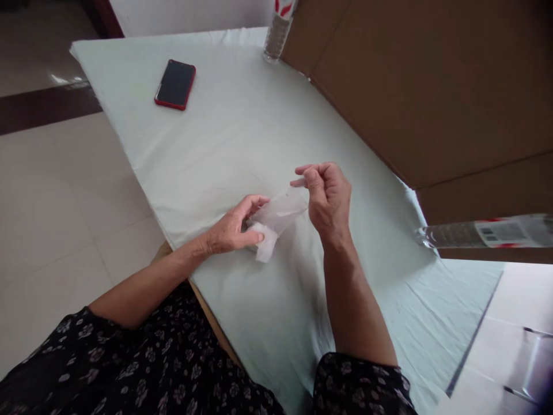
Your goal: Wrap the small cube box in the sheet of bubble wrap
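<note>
Between my hands stretches a piece of thin, translucent white plastic film (283, 208); I cannot tell whether it is a bag or a sheet. My left hand (242, 225) is closed on its lower end, the thumb pressing a folded white part that hangs down in a short flap. My right hand (326, 199) is raised a little higher, with thumb and fingers pinched on the upper right corner of the film. Whatever lies in the left palm behind the film is hidden.
A pale green cloth covers the table (207, 150). Farther off lies a phone (175, 84) in a red case. A large cardboard panel (423, 86) stands to the right, with one clear bottle (277, 36) at its far end and another clear bottle (488, 232) at its near end.
</note>
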Motion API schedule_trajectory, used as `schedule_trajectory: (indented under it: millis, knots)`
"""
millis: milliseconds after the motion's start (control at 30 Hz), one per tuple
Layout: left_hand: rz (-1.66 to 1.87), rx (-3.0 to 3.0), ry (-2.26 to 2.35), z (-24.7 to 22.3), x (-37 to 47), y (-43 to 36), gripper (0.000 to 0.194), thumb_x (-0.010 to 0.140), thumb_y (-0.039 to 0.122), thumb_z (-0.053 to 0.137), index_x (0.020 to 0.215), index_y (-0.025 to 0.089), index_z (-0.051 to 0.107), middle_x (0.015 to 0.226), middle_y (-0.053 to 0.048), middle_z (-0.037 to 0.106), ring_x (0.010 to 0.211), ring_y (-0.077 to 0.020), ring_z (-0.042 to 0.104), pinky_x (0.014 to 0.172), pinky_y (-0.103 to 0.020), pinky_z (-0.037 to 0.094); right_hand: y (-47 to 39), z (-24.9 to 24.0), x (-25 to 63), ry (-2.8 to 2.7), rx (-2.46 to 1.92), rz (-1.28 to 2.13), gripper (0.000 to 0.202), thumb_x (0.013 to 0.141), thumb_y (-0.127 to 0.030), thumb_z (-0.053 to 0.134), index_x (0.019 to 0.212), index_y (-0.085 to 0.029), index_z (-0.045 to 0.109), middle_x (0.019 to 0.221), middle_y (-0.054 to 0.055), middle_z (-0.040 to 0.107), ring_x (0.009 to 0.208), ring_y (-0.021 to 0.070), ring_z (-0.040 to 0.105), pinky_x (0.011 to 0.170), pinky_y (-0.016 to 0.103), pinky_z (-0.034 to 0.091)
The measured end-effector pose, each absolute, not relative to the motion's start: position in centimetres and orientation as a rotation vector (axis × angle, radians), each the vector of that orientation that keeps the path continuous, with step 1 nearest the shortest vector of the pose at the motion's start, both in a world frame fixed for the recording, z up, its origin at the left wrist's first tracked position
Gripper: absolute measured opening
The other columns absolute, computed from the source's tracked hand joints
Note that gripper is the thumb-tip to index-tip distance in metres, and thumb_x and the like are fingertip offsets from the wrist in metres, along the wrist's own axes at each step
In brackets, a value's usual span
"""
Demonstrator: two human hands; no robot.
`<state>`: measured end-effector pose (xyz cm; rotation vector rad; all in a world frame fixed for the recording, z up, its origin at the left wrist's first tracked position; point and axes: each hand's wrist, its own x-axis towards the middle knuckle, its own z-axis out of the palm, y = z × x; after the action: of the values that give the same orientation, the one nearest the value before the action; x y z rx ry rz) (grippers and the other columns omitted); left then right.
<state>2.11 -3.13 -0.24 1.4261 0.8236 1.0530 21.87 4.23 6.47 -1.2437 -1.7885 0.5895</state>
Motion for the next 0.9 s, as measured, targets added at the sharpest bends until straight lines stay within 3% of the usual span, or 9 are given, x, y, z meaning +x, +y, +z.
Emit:
schedule_trajectory:
  millis: [200, 333, 433, 567, 700, 900]
  knots:
    - [0.978, 1.157, 0.798, 0.0, 1.9, -2.7, 0.045, 0.077, 0.035, 0.073, 0.116, 0.021, 0.054, 0.108, -0.007, 0.068, 0.093, -0.0201, 0.067, 0.076, -0.032, 0.054, 6.7, 4.7, 22.3, -1.729, -1.257, 0.674, 0.019, 0.099, -0.032, 0.053, 0.087, -0.022, 0.063, 0.086, 0.001, 0.073, 0.082, 0.0167, 0.071, 0.083, 0.035, 0.053]
    - [0.948, 1.056, 0.842, 0.0, 2.0, -2.4, 0.045, 0.076, 0.031, 0.072, 0.117, 0.017, 0.064, 0.111, -0.010, 0.072, 0.097, -0.0214, 0.069, 0.083, -0.035, 0.054, 5.6, 3.6, 23.5, -1.600, -1.259, 0.565, 0.016, 0.094, -0.028, 0.054, 0.092, -0.022, 0.068, 0.097, 0.004, 0.074, 0.092, 0.0180, 0.069, 0.089, 0.037, 0.052]
    - [0.993, 1.021, 0.852, -0.3, 2.0, -2.3, 0.049, 0.075, 0.030, 0.072, 0.122, 0.016, 0.069, 0.118, -0.012, 0.074, 0.105, -0.0254, 0.069, 0.090, -0.040, 0.054, 2.7, 3.7, 24.1, -1.461, -1.294, 0.468, 0.015, 0.093, -0.031, 0.056, 0.098, -0.023, 0.067, 0.092, 0.002, 0.072, 0.081, 0.0165, 0.066, 0.077, 0.034, 0.053]
    - [1.029, 0.987, 0.840, -0.6, 1.8, -2.5, 0.052, 0.075, 0.030, 0.074, 0.125, 0.017, 0.072, 0.122, -0.012, 0.074, 0.112, -0.0283, 0.070, 0.096, -0.044, 0.054, -1.2, 4.3, 23.2, -1.783, -1.465, 0.672, 0.029, 0.090, -0.048, 0.063, 0.076, -0.023, 0.061, 0.064, -0.003, 0.061, 0.058, 0.0139, 0.055, 0.059, 0.029, 0.044]
    - [1.040, 0.993, 0.747, -0.6, 1.6, -2.8, 0.052, 0.078, 0.029, 0.073, 0.128, 0.020, 0.072, 0.124, -0.011, 0.075, 0.115, -0.0286, 0.070, 0.097, -0.044, 0.055, -1.9, 3.9, 21.5, -2.060, -1.670, 0.607, 0.048, 0.084, -0.062, 0.068, 0.064, -0.023, 0.049, 0.056, -0.003, 0.057, 0.052, 0.0132, 0.047, 0.055, 0.030, 0.033]
    - [1.079, 1.054, 0.754, -0.8, 1.6, -2.6, 0.051, 0.080, 0.030, 0.071, 0.130, 0.019, 0.070, 0.124, -0.013, 0.074, 0.119, -0.0299, 0.068, 0.102, -0.045, 0.053, -0.5, 3.5, 22.3, -1.945, -1.648, 0.689, 0.025, 0.086, -0.033, 0.054, 0.063, -0.023, 0.053, 0.056, -0.003, 0.053, 0.055, 0.0138, 0.045, 0.057, 0.030, 0.033]
